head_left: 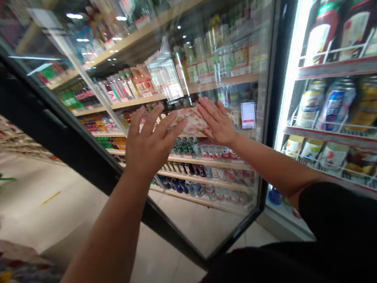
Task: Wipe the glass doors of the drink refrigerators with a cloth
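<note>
A floral pink-and-white cloth (189,120) lies against the glass door (213,234) of a refrigerated cabinet. On the cloth's left end is my left hand (150,138), its fingers spread and its thumb along the lower edge. My right hand (218,123) holds the right end, fingers stretched over it towards the glass. Part of the cloth is hidden behind both hands. To the right of my right hand, a small white-and-red sticker (248,115) is on the pane.
The door stands open in its black frame (90,145). Lit cabinet shelves (340,68) with bottles and packs are at the right. Shop shelves (206,159) of bottles show through the glass. Tiled floor (64,200) lies at the left, with packaged goods (18,275) at lower left.
</note>
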